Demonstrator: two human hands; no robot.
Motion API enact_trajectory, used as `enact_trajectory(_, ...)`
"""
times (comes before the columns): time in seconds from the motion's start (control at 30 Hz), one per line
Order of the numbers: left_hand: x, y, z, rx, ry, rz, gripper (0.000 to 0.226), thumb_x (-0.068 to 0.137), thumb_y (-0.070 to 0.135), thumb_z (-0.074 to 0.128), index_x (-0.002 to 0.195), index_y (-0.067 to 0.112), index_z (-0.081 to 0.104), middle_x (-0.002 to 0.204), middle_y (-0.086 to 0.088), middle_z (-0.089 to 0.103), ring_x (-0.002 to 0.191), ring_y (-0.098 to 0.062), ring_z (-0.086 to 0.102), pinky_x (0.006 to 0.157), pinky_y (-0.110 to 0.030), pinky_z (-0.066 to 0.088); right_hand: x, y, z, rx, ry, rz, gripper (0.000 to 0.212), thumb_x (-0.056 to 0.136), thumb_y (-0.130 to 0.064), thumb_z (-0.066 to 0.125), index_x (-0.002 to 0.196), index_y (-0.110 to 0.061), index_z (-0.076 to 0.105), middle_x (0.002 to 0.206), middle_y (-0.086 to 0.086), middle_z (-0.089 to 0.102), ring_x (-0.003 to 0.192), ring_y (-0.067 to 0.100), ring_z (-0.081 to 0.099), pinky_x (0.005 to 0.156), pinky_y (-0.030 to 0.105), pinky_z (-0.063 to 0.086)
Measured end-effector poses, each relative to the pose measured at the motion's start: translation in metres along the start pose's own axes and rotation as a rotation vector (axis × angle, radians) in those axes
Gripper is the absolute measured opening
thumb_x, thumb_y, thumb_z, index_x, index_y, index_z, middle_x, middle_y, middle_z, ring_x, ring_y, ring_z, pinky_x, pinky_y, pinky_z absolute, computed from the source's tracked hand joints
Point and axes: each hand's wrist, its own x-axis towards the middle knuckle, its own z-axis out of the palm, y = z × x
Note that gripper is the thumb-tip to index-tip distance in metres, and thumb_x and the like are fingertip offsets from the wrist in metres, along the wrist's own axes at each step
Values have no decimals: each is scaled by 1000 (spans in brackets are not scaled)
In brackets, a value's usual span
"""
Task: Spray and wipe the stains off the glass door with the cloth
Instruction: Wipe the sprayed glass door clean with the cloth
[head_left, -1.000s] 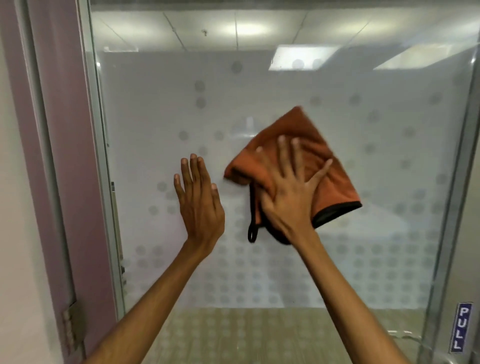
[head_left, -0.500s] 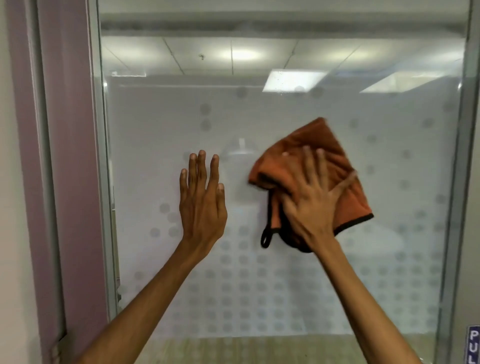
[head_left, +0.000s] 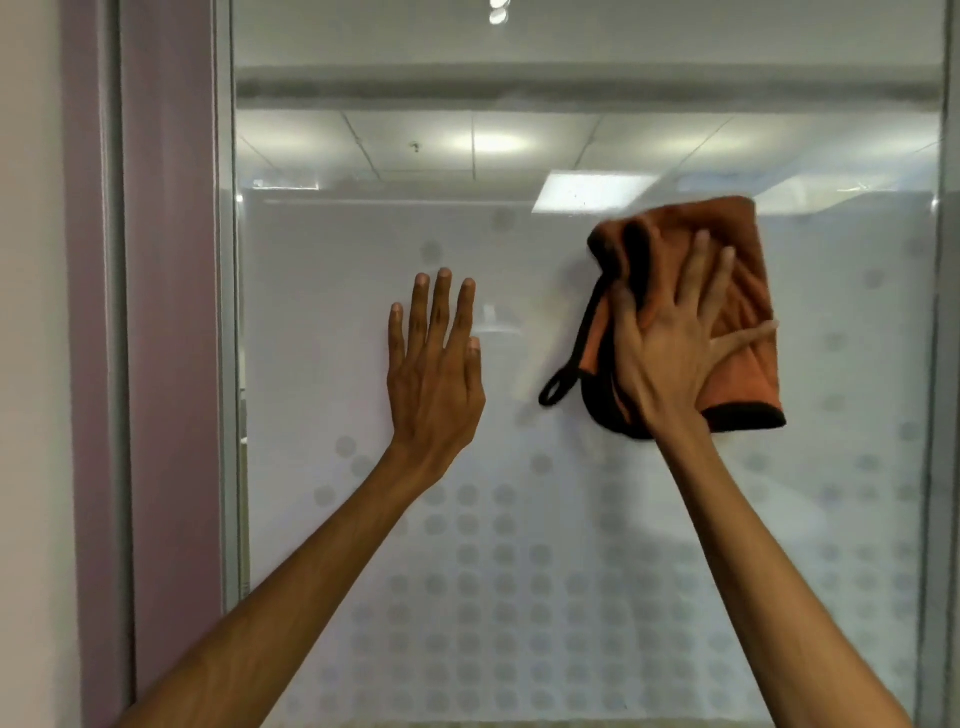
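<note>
An office, seemingly: a white suspended-tile ceiling (head_left: 363, 145) with rectangular panel lights (head_left: 592, 191) is showing at twelve o'clock through the dot-frosted glass door (head_left: 519, 571).

Both arms reach up and forward, palms turned away.
The left hand (head_left: 436, 374) stands upright, fingers straight and close together. The right hand (head_left: 670, 358), slightly higher and off to its right, presses flat with fingers splayed and thumb stretched sideways.
</note>
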Motion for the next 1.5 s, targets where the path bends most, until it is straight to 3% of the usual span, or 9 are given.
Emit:
enact_trajectory(0.07,11,5,0,-7,5,1,52,106,21,25,158,13,20,166,-9,14,155,-25,6,127,-44,5,28,-24,3,3,30,7,59,100,-65,15,155,-48,3,169,2,8,157,28,1,106,83,-7)
enact_trajectory(0.27,16,4,-1,-5,2,-22,55,106,27,22,158,11,17,166,-11,11,155,-26,5,127,-44,4,-20,-20,8,-111,-71,-417,57,102,-59,21,157,-45,14,169,0,13,157,24,4,110,79,-7)
enact_trajectory(0.43,22,-9,-5,-40,31,-11,57,105,23,36,157,6,18,165,-12,14,155,-26,8,127,-42,2,19,-6,-7,-41,-55,-219,58,100,-63,17,155,-48,15,168,2,14,157,25,3,111,78,-6)
enact_trajectory(0.53,22,-7,-4,-30,26,-23,56,106,24,33,157,6,18,165,-13,14,154,-28,9,127,-45,3,39,-28,-3,-1,-9,-170,57,101,-62,22,155,-48,12,168,4,15,157,28,5,110,79,-6)
enact_trajectory(0.8,-67,5,6,-76,-30,-20,56,106,22,25,157,5,13,166,-14,8,155,-26,3,126,-48,0,-118,37,5,-144,-154,-540,58,102,-56,17,157,-38,24,168,2,16,157,26,7,112,76,0)
enact_trajectory(1.03,-127,7,16,-58,-59,-48,56,105,20,23,158,8,8,167,-9,5,155,-23,2,126,-45,-7,-127,37,7,-39,-75,-230,61,96,-49,40,155,-42,26,169,0,13,157,23,3,115,70,-11)
enact_trajectory(1.2,-169,1,16,-102,-92,-85,57,105,16,27,157,9,7,166,-7,5,155,-23,2,126,-45,-5,-215,67,-1,-98,-246,-428,64,93,-47,43,155,-38,28,168,4,15,156,25,8,112,77,-4)
enact_trajectory(1.37,-219,8,17,-96,-155,-122,55,104,19,23,157,6,11,166,-6,4,155,-21,-2,126,-44,-6,-188,77,0,-34,-120,-73,58,101,-53,33,155,-35,30,168,7,14,157,25,5,113,75,-5)
enact_trajectory(1.5,-227,15,25,-105,-138,-161,55,105,18,23,157,8,6,165,-5,4,155,-20,-4,125,-46,-6,-222,49,16,-47,-150,-103,68,93,-49,45,157,-38,23,169,6,7,157,26,0,112,76,-8)
